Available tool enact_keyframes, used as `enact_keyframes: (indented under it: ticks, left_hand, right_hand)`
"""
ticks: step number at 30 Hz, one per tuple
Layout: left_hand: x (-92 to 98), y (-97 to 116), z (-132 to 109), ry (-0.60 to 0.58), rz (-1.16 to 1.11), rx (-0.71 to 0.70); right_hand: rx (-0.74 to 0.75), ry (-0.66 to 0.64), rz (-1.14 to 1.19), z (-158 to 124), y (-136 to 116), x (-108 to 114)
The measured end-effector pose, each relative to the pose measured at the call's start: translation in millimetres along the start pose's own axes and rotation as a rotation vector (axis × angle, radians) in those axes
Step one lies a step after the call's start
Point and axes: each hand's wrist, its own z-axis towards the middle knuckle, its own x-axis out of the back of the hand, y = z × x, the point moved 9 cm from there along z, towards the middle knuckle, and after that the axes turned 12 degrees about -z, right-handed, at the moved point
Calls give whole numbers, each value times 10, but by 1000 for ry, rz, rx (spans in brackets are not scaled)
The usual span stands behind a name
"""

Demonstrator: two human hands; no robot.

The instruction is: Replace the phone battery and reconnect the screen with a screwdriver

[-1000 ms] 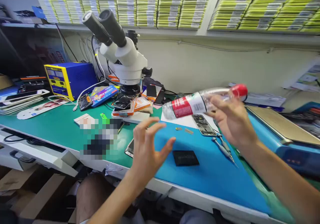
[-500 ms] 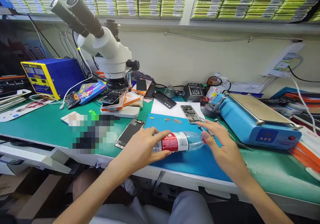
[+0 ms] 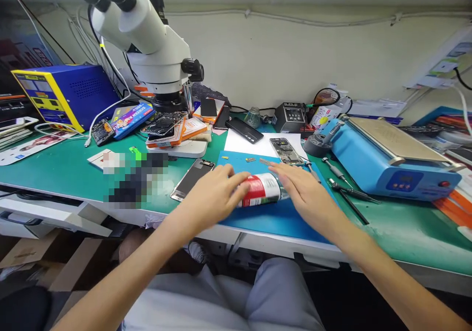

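Left hand and right hand lie over the bottle; whether they clamp it, I cannot tell. Uneven pressure could roll it into the far small pieces.

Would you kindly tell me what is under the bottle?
Blue mat shows around the bottle and presumably continues beneath it. Anything directly underneath is hidden by the bottle, left hand and right hand.
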Motion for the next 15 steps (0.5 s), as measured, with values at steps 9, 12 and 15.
enact_keyframes:
  ticks: [9,12,15]
  left_hand:
    - [56,11,-44,65,18,98]
    - [58,-84,62,-8,-39,145]
    - [78,134,-25,61,43,91]
  right_hand:
    - [64,-5,-58,-88,-41,80]
    - [39,-6,-44,176,-94,97]
    - [73,61,-83,86,-124,123]
